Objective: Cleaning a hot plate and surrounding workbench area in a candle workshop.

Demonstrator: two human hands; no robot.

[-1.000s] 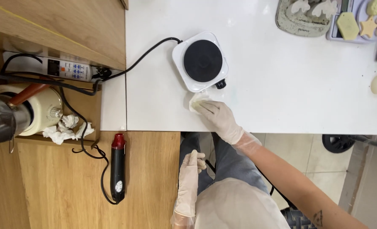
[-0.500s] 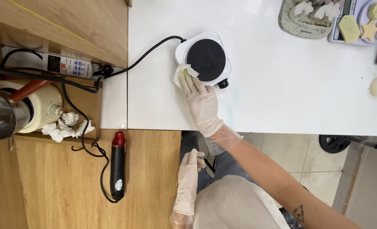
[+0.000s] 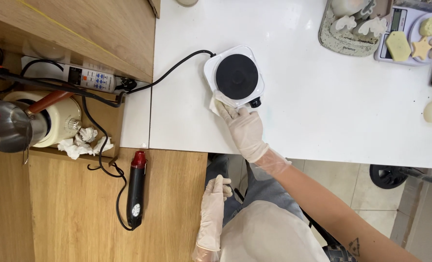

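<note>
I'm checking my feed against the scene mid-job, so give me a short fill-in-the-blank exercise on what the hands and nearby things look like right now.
1. The right hand presses a white ____ against the hot plate's edge.
2. The hot plate has a round ____ heating disc on a white body.
3. The left hand rests low by the person's lap and holds ____.
4. The black heat gun with a red tip lies on the ____ surface.

Missing words: cloth; black; nothing; wooden

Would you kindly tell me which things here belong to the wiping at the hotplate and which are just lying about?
In use: right hand, white cloth, hotplate.

Lying about: left hand resting low; heat gun, crumpled tissues, power strip, kettle, soap shapes.
</note>
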